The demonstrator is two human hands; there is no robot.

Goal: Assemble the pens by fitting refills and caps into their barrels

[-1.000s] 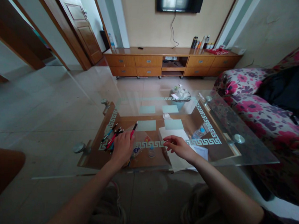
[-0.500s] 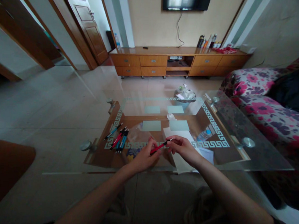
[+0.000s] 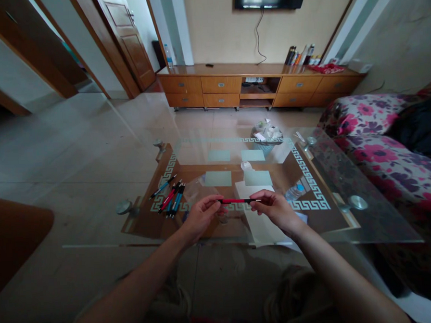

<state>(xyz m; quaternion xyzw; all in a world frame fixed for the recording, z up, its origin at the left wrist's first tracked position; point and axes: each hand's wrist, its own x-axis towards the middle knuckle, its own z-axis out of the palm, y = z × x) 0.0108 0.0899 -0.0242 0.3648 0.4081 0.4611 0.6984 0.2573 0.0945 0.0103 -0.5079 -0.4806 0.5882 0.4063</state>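
Note:
A red pen [image 3: 235, 201] with black ends lies level between my two hands, above the near part of the glass table [image 3: 370, 221]. Its left end is pinched by my left hand [image 3: 203, 213], thumb against fingers. At the other end, my right hand [image 3: 274, 209] grips the black part near the tip. Left of my hands, several blue and red pens [image 3: 172, 200] rest in a loose pile on the glass. White paper [image 3: 262, 221] shows beneath my right hand; I cannot tell whether it is on the glass or the shelf below.
A plastic bottle [image 3: 294, 192] with a blue cap appears through the glass at right. Beyond the table stands a waste basket [image 3: 265, 147] with crumpled bags. A flowered sofa [image 3: 377, 158] borders the right side, and a wooden cabinet [image 3: 222, 86] runs along the wall.
The red pen has turned from slanted to level. My left hand has shifted left to its end, and my right hand has moved slightly right, so the hands are farther apart.

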